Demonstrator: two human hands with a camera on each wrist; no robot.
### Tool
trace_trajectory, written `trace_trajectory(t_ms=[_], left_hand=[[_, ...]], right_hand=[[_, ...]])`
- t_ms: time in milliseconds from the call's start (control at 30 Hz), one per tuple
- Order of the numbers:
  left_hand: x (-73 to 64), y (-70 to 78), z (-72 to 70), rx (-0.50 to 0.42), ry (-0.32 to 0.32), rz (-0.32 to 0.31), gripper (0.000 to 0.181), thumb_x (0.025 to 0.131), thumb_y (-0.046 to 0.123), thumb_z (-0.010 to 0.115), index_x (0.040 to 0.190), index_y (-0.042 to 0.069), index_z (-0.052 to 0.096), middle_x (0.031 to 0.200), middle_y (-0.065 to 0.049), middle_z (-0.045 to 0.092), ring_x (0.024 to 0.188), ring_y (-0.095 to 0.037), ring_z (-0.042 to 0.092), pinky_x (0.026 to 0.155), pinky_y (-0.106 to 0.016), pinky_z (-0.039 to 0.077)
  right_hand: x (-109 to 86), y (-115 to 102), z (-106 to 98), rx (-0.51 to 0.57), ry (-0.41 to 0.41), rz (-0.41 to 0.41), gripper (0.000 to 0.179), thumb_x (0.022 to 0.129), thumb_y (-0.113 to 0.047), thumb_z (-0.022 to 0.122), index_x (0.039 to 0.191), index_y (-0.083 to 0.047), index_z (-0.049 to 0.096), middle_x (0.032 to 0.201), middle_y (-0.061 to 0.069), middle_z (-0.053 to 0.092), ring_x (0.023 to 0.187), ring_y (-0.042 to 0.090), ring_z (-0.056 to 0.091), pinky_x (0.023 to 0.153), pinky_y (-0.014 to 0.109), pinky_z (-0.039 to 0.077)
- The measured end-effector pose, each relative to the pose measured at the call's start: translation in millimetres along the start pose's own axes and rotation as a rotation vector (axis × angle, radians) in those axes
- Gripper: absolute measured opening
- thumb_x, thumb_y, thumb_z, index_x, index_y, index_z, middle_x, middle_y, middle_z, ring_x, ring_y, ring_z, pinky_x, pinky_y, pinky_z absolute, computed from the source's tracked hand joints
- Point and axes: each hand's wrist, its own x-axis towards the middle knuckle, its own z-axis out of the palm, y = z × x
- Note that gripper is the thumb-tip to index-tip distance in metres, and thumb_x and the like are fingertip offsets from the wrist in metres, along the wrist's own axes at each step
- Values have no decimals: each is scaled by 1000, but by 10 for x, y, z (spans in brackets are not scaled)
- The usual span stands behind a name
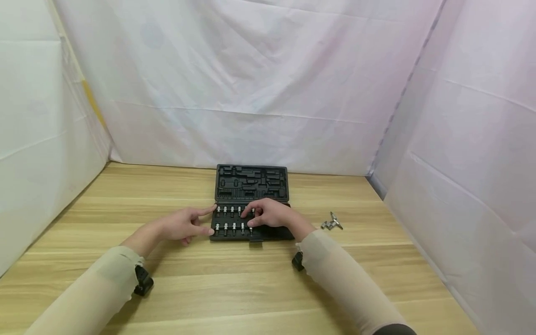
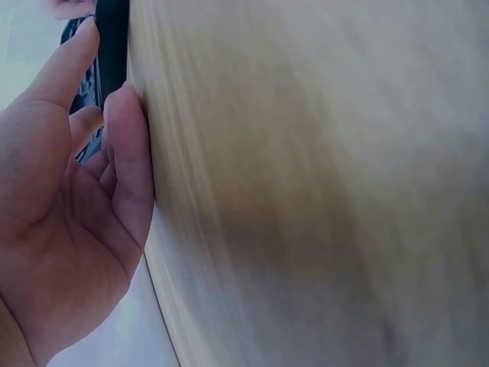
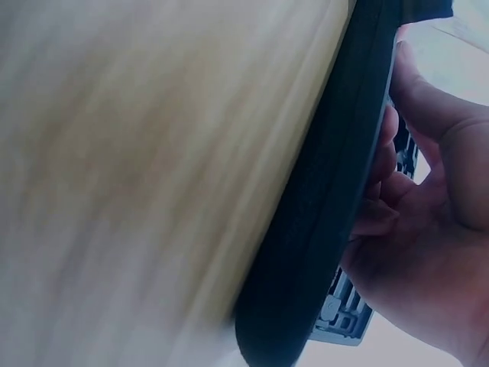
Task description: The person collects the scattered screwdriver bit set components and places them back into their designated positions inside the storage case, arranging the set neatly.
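A black plastic tool case (image 1: 274,234) lies open on the table, two rows of silver socket bits (image 1: 226,227) set in its lower half. My left hand (image 1: 180,226) is at the case's left end, its forefinger at the back corner and thumb at the front corner. In the left wrist view the other fingers of that left hand (image 2: 69,191) are bent beside the case. Over the right part of the rows is my right hand (image 1: 269,214), thumb and forefinger apart, close to the bits. The case wall hides its fingertips in the right wrist view.
The case's raised lid (image 1: 252,181), with moulded recesses, stands near the white cloth backdrop (image 1: 234,93). A few small metal pieces (image 1: 332,222) lie on the wooden table (image 1: 234,288) to the right of the case. White cloth walls flank both sides.
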Motion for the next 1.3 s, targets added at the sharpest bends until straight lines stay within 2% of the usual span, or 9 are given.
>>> trace_trajectory(t_ms=[167, 400, 900, 1033, 1133, 1300], left_hand=[[4, -9, -6, 11, -7, 8, 91, 103, 40, 80, 176, 22, 28, 83, -5, 48, 66, -18, 54, 60, -36, 62], [-4, -12, -9, 10, -5, 7, 91, 103, 39, 80, 176, 20, 28, 82, -4, 48, 66, -18, 54, 60, -35, 61], [-9, 10, -22, 28, 1, 2, 91, 103, 41, 80, 176, 23, 28, 84, -5, 50, 65, -18, 55, 60, -35, 60], [-14, 10, -30, 35, 2, 2, 90, 103, 40, 79, 175, 22, 29, 83, -5, 50, 65, -18, 54, 60, -35, 60], [-16, 11, -23, 34, 2, 3, 91, 102, 41, 80, 175, 23, 29, 84, -5, 50, 65, -18, 54, 60, -35, 60], [-17, 12, 0, 17, -6, 2, 91, 102, 41, 80, 176, 25, 28, 85, -5, 49, 66, -18, 54, 60, -35, 60]], right_hand=[[10, -41, 25, -24, -3, 28, 24, 108, -23, 74, 131, -29, 75, 83, 0, 61, 71, 16, 49, 73, 33, 45], [27, -122, 65, -28, -25, 62, 23, 109, -21, 72, 131, -27, 68, 76, -2, 48, 69, 16, 43, 74, 33, 42], [5, -61, 44, -5, -1, 20, 25, 109, -22, 72, 133, -27, 72, 75, -2, 53, 67, 16, 45, 80, 35, 46], [-11, -23, 43, -8, 24, 8, 26, 108, -27, 74, 134, -28, 76, 85, -2, 64, 72, 15, 53, 78, 35, 48], [-54, 32, 22, -11, 47, -15, 25, 108, -30, 73, 133, -29, 77, 99, -3, 71, 83, 13, 60, 79, 35, 52], [-247, 157, -119, -2, 103, -74, 25, 110, -30, 70, 134, -24, 77, 112, -2, 75, 92, 13, 65, 82, 34, 55]])
